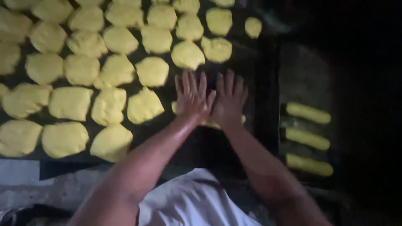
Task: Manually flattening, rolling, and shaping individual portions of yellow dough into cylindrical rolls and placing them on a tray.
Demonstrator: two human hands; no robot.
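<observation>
Yellow dough is everywhere here. The left hand (191,97) and the right hand (229,98) lie side by side, flat, with the fingers spread out and the palms pressing down. Neither one grips anything. Under them sits one piece of dough (209,123), and only its yellow edges peek out below the palms and beside the left wrist. It rests on a dark tabletop (259,83). To the left of the hands, many soft dough lumps (109,62) lie in rows, close together, some touching. The nearest one (143,105) is just beside the left hand. Two more lumps (187,54) sit a little above the fingertips. On the right, well apart from the hands, a dark tray (307,75) holds three long dough rolls (307,138), one above the other, not touching. The person's white shirt (192,201) shows at the bottom, between the two bare arms. The right side of the picture is too dark to make out.
</observation>
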